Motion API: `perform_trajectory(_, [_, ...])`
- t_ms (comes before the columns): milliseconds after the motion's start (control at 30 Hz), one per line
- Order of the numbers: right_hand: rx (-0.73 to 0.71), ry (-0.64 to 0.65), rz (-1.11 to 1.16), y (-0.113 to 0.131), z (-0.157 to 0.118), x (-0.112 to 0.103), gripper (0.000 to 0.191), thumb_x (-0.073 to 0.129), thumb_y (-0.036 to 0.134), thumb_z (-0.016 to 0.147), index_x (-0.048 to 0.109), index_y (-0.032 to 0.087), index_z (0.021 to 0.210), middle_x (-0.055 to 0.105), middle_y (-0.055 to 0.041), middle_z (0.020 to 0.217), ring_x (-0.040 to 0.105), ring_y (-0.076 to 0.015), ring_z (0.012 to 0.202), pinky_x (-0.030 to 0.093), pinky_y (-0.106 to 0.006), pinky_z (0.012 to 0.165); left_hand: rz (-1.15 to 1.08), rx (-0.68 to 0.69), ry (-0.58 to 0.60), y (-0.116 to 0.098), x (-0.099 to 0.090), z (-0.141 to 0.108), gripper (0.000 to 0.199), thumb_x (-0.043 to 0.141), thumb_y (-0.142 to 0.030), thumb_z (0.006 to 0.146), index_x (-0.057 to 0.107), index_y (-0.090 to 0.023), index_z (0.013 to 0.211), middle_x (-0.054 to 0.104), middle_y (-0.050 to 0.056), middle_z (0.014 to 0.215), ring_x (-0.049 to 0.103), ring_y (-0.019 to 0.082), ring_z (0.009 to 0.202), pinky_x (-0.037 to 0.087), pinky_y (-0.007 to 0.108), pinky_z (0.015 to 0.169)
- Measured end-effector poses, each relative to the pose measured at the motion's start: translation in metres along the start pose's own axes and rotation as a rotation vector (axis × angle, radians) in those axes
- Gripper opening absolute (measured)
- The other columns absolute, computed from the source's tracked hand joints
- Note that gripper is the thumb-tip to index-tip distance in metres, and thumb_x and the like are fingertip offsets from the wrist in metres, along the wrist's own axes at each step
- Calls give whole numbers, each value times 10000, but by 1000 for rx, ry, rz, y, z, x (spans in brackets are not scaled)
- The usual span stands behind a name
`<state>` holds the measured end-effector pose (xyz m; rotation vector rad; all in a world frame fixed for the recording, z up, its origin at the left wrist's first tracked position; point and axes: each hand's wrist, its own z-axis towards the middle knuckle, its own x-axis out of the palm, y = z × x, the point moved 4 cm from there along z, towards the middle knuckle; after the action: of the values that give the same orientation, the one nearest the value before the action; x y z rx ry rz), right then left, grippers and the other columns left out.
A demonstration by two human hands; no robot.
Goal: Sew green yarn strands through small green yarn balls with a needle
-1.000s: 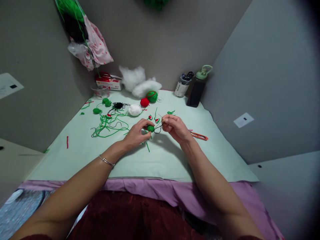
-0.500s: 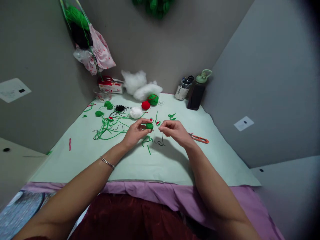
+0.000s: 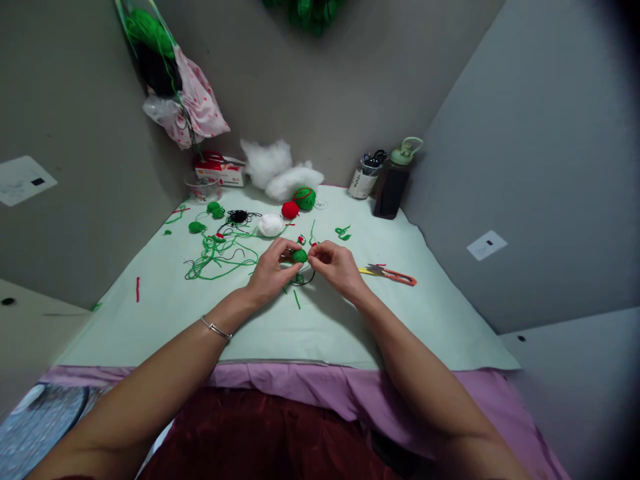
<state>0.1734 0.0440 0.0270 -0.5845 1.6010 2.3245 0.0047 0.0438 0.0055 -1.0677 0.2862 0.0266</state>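
A small, round, green yarn ball (image 3: pixel 299 256) is just above the pale green tabletop (image 3: pixel 440 333), between two bare hands. The left hand (image 3: pixel 273 265) is half closed, thumb and fingers curved around the ball's left side, seemingly to steady it and leave its right side free. The right hand (image 3: pixel 337 265) has its fingertips pinched together at that side, apparently on a thin black thread (image 3: pixel 306 281) that loops below; whether there is a needle, I cannot tell. Nearby, orange-handled snips (image 3: pixel 400 277) lie within easy reach of the right hand. Beyond the ball sit white (image 3: pixel 271 225) and red (image 3: pixel 290 210) yarn balls, then fluffy white stuffing (image 3: pixel 295 180), likely pushed back to leave working room. Lettering on the red-and-white cardboard box (image 3: pixel 227 175) and the white-labelled pen cup (image 3: pixel 363 181) is too small to read.
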Motion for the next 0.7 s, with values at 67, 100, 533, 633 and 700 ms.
perform_trajectory(67, [9,11,-17,0,0,0,94,625,255,782,677,179,759,625,-13,740,517,-125,640,405,-271,643,36,26,6,1,0,0,217,670,-171,820,618,-208,1027,594,46,1057,628,178,998,544,349,915])
perform_trajectory(100, [10,16,-30,0,0,0,91,621,249,784,676,181,760,626,-12,741,515,-125,640,403,-271,645,53,37,11,1,0,-1,218,667,-168,823,618,-208,1032,592,45,1055,627,177,990,543,343,905])
perform_trajectory(533, [-67,-2,-70,10,-1,5,54,583,172,745,565,200,704,554,-1,736,486,-129,648,387,-270,630,140,49,91,1,5,-1,199,622,-150,831,628,-209,1020,597,33,1010,617,166,930,526,308,850])
perform_trajectory(633, [-61,-4,60,11,-1,1,100,607,276,817,614,197,756,584,-15,773,500,-134,662,405,-275,633,96,-1,91,5,4,0,188,646,-189,834,627,-208,1020,613,39,1025,630,170,915,533,323,849])
perform_trajectory(700, [-10,-46,110,6,0,-3,190,600,363,868,659,195,804,598,-27,784,516,-146,685,413,-283,639,41,-64,41,6,1,1,228,670,-216,826,618,-210,1048,630,49,1074,640,174,919,538,333,846])
